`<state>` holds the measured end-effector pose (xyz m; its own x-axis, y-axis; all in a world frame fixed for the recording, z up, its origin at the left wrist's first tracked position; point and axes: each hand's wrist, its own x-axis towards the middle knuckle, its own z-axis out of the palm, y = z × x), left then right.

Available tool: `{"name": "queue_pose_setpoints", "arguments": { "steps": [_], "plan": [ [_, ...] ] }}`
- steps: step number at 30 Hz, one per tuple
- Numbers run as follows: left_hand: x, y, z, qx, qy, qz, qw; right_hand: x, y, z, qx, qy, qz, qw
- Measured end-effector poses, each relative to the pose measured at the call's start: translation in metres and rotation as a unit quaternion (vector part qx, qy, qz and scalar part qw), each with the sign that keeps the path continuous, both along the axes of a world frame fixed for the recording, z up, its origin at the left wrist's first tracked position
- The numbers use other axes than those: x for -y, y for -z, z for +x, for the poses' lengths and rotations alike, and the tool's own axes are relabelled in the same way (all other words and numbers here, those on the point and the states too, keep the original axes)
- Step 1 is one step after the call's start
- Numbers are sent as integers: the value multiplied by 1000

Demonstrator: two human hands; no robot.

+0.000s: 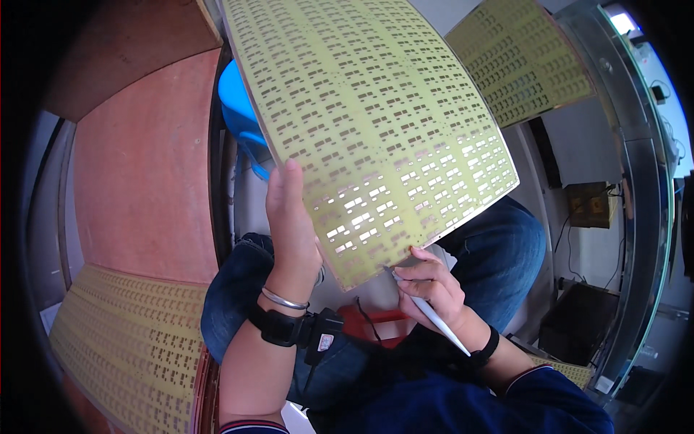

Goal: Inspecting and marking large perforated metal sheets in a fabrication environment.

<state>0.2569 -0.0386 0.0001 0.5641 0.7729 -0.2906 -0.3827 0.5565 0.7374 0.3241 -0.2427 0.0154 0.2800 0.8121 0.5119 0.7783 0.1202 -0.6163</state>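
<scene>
Gripping a big yellow patterned sheet point(390, 94) by its left edge with the left hand point(290, 228), up above blue jeans point(502, 260). Can see a blue stool point(237, 101) past that edge. Pinching a thin white pen point(439, 322) in the right hand point(442, 288), with its tip near the sheet's bottom edge.

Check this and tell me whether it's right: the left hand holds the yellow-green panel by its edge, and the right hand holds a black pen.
Not quite: the head view shows the pen in the right hand is white, not black.
</scene>
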Motion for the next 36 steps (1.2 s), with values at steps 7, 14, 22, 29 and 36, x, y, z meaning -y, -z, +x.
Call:
{"name": "queue_pose_setpoints", "arguments": {
  "steps": [7, 14, 22, 29, 36],
  "plan": [
    [0, 1, 0, -17, -4, 2, 1000, 0, -1, -1, -3, 2, -6, 1000],
    [-1, -3, -2, -30, -15, 9, 999, -2, -1, -2, -22, -6, 9, 1000],
    [6, -4, 9, -12, -46, -24, 999, 0, -1, -2, 26, 26, 1, 999],
    [6, 2, 10, -13, -40, -5, 999, 2, 7, -4, 22, 48, 7, 999],
    [3, 2, 0, 27, 21, -14, 999, 9, -20, 1, -96, 77, 39, 992]
  ]
}}
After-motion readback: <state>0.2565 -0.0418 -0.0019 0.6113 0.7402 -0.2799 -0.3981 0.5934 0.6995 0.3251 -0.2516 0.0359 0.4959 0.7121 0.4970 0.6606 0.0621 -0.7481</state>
